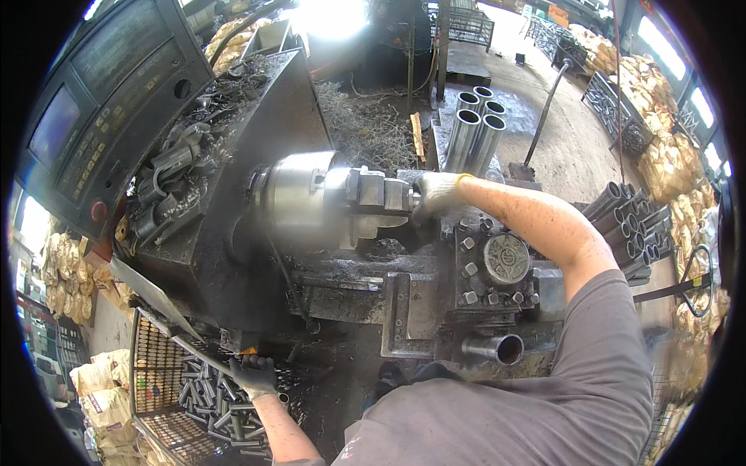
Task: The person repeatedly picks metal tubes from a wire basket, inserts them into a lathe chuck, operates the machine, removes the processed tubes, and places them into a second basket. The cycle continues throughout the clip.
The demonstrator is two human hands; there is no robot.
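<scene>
My right hand [437, 193], in a pale work glove, reaches across the lathe to the front of the chuck jaws [378, 193]. Its fingers curl down at the jaws' open end, and what they close round is hidden. Behind the jaws is the shiny round chuck [303, 189]. Down at the left, my left hand [255, 376] wears a dark, dirty glove at the machine's lower front edge. A small orange part [249, 352] shows just above it; the fingers are too dark to read. The bolted tool post [497, 264] sits below my right forearm.
Several steel tubes [475, 132] stand upright behind the lathe. More tubes [629, 229] are stacked at the right, and a single tube [497, 349] lies near my body. A wire basket [159, 365] holds short cut pieces [221, 404]. The control panel [109, 101] rises at the upper left.
</scene>
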